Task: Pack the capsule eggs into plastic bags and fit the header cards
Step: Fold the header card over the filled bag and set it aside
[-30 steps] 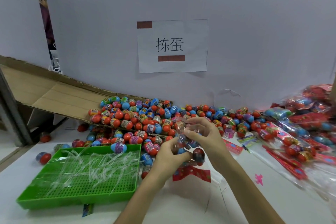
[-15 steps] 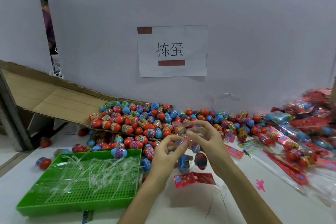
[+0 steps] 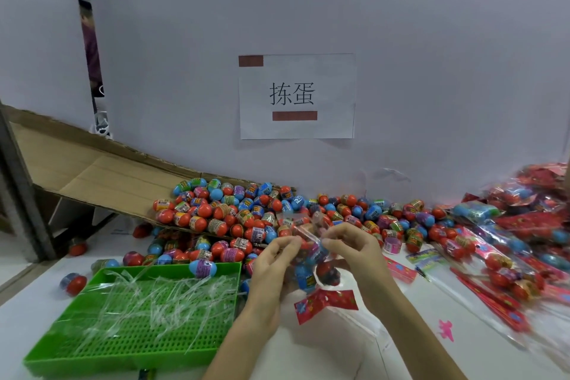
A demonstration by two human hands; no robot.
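Filled plastic bag (image 3: 310,230) held at its mouth; header card (image 3: 325,304) not yet fitted.
The left hand (image 3: 271,268) and right hand (image 3: 354,251) each pinch the bag's top edge, and its capsule eggs (image 3: 327,271) hang between them above the table (image 3: 339,348). The thin film may slip from either pinch, spilling eggs into the loose pile (image 3: 234,213). A bunched mouth could seat the red card, lying just below, crookedly.

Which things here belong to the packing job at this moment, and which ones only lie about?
Job in hand:
- plastic bag with eggs inside, pinched by left hand and right hand
- loose capsule eggs
- red header card
- finished packs

Lying about:
- green tray of clear strips
- paper sign
- pink scrap
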